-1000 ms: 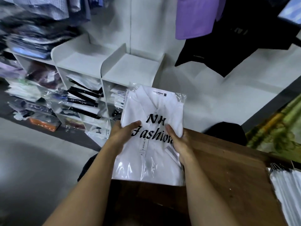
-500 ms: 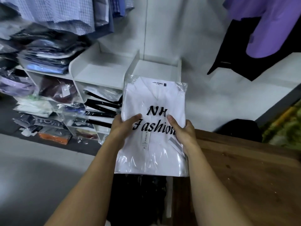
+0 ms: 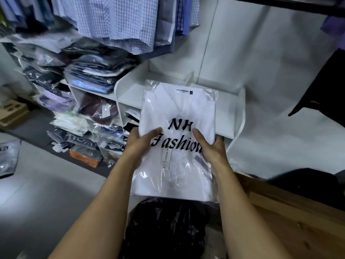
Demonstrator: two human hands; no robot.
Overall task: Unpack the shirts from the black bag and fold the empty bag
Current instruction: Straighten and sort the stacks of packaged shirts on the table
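Note:
A folded white shirt (image 3: 179, 113) in a clear plastic wrapper, printed "NH Fashion", is held up in front of the white shelf unit (image 3: 130, 90). My left hand (image 3: 139, 143) grips its left edge with the thumb across the front. On the other edge, my right hand (image 3: 211, 148) grips the same way. Below the shirt, the black bag (image 3: 168, 225) stands crumpled with its mouth upward, beside the wooden table.
A wooden table (image 3: 298, 221) fills the lower right. The shelf's cubbies hold several packaged shirts (image 3: 89, 77), and more packs lie on the floor (image 3: 82, 152). Checked shirts (image 3: 121, 21) hang above. A dark garment (image 3: 323, 90) hangs at right.
Both hands have carried the wrapped shirt left, off the wooden table and toward the white shelf. The black bag has come into view beneath it.

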